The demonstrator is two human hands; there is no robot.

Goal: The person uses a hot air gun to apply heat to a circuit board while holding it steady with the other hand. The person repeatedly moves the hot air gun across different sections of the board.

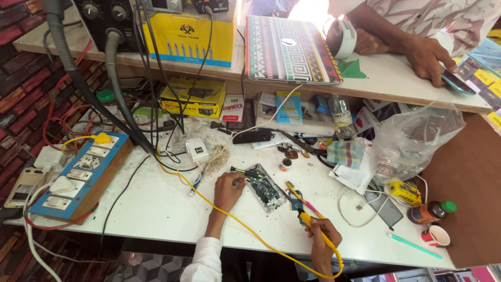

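Hands at work on an opened phone [265, 188], which lies back-off on the white tabletop [156, 203] between them. The left hand [228, 189] rests just beside the phone's upper left edge, fingers curled and pinching a small green-handled tool [245, 172] whose tip reaches over the phone's top end. The right hand [323, 236], nearer the person and to the phone's right, is closed around a yellow soldering iron [305, 211]; its yellow cord [245, 224] loops back under the left wrist.

The phone's long axis runs diagonally, its top end pointing away and to the left, its bottom end toward the right hand. The iron points along a similar slant, its tip up and left, just beside the phone's lower right corner.

Likely risks: the cord, lying against the left forearm, could tug the iron off its mark if either arm shifts. A slip of the tip could touch neighbouring parts on the exposed board. A loose white cable [360, 209] lies right of the right hand.
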